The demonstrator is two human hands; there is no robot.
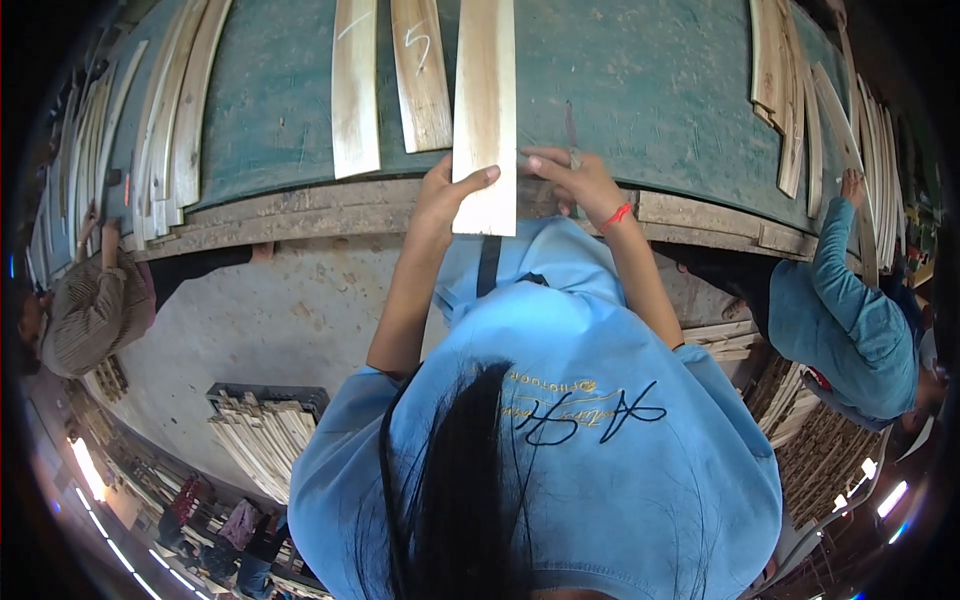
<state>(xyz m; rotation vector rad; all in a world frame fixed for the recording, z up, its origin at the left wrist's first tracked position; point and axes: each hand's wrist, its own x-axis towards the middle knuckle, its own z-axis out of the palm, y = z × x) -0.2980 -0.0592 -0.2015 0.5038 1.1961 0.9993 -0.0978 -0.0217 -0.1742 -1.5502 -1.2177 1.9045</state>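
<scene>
A pale wooden board (486, 110) lies lengthwise before me, its near end jutting past the table's front edge. My left hand (446, 200) grips it near that end, thumb on the top face and the other fingers hidden beneath. Beside the board's right edge is my right hand (583, 185), a red string on its wrist. Its thumb and forefinger come together close to that edge, and the remaining fingers curl under. Whether anything small sits between them is hidden. Just left of the held board are a chalk-marked board (422, 85) and another marked board (356, 95).
The green table (640, 100) has a rough wooden front edge (320, 208). Boards (180, 120) lie at its left, more boards (778, 90) at its right. One person (100, 310) works at left, another (850, 300) at right. A crate of wood strips (262, 435) stands on the floor behind.
</scene>
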